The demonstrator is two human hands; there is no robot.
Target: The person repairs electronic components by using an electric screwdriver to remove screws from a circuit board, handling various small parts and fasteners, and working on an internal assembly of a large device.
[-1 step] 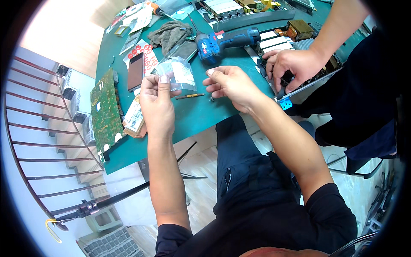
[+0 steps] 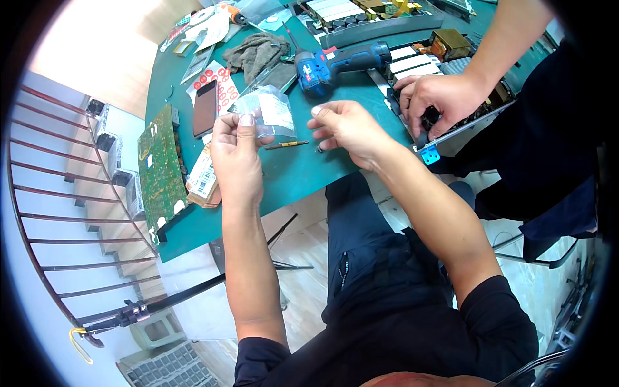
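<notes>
My left hand (image 2: 238, 151) pinches a clear plastic bag (image 2: 275, 116) with a white label between thumb and fingers, above the green tabletop. Just right of the bag, my right hand (image 2: 354, 132) has its thumb and forefinger drawn together and the other fingers curled. Whatever lies between those fingertips, if anything, is too small to tell. A double-ended driver bit (image 2: 287, 146) with a yellow band lies on the table between my hands. Close under my right fingers sits a small dark metal piece (image 2: 319, 149).
Beyond my hands lies a blue cordless screwdriver (image 2: 316, 74). A phone (image 2: 205, 108), a small labelled box (image 2: 203, 179) and a green circuit board (image 2: 160, 169) are at left. A co-worker's hand (image 2: 442, 103) reaches into an open electronics unit (image 2: 487, 113) at right. A grey cloth (image 2: 258, 55) lies farther back.
</notes>
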